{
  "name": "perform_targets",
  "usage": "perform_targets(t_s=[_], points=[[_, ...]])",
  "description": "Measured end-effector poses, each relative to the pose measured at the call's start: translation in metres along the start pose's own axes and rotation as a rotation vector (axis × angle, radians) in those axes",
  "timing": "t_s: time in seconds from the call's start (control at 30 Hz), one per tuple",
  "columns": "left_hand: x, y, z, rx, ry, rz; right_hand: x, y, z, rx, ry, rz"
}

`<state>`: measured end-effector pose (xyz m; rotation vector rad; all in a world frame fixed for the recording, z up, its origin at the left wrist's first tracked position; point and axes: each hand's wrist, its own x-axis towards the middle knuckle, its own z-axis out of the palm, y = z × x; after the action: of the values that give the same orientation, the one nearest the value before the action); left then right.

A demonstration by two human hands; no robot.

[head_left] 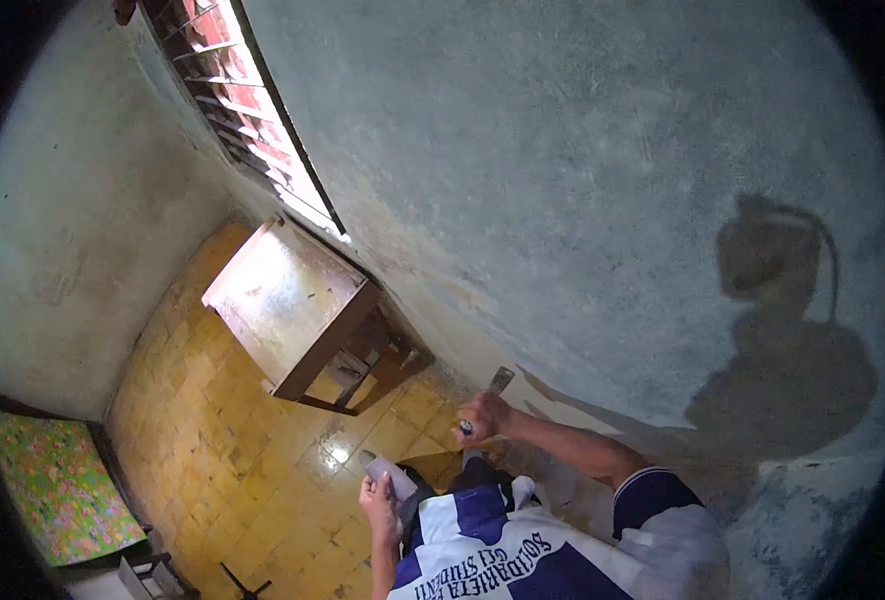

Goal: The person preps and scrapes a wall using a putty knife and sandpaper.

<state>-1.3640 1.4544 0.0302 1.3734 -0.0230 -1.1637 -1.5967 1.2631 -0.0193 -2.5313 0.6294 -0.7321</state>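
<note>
My right hand is closed around the handle of a putty knife. Its greyish, smeared blade points up toward the wall, and the handle's end shows below my fist. My left hand, lower and to the left, grips a pale flat piece with a grey tip; its exact kind is not clear. Both hands are in front of my body, apart from each other. The blue-grey wall rises beyond my right hand, with a gap hard to judge between blade and wall.
A wooden table with a shiny top stands against the wall beneath a barred window. Yellow tiles cover the floor. A flower-patterned cloth surface lies at lower left, near a dark-legged object. My shadow falls on the wall.
</note>
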Motion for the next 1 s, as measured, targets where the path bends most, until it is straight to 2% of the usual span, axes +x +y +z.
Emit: perform_targets(t_s=[0.13, 0.23, 0.33, 0.43, 0.53, 0.73, 0.83, 0.93, 1.0], points=[[0.013, 0.005, -0.003, -0.068, 0.059, 0.056, 0.001, 0.022, -0.017, 0.053, 0.058, 0.027], [0.007, 0.016, 0.013, -0.084, 0.039, 0.070, 0.006, 0.006, -0.003, -0.007, 0.008, 0.121], [0.007, 0.023, 0.018, -0.055, 0.041, 0.080, 0.017, -0.016, -0.022, 0.107, 0.071, -0.033], [0.009, 0.020, 0.016, -0.021, 0.017, 0.058, 0.007, 0.014, -0.019, -0.063, 0.017, 0.108], [0.012, 0.012, 0.002, -0.042, -0.008, 0.022, 0.012, -0.019, -0.023, -0.050, 0.003, -0.015], [0.014, 0.017, 0.010, -0.203, -0.149, 0.015, -0.007, 0.031, -0.005, 0.081, 0.018, 0.092], [0.012, 0.019, 0.011, -0.203, -0.125, 0.028, -0.003, -0.017, 0.006, -0.060, -0.089, -0.138], [0.026, 0.017, 0.007, -0.185, -0.172, -0.023, -0.006, 0.028, -0.016, -0.020, -0.030, 0.000], [0.033, 0.027, 0.014, -0.154, -0.217, -0.123, 0.005, 0.018, -0.004, -0.167, -0.182, 0.094]])
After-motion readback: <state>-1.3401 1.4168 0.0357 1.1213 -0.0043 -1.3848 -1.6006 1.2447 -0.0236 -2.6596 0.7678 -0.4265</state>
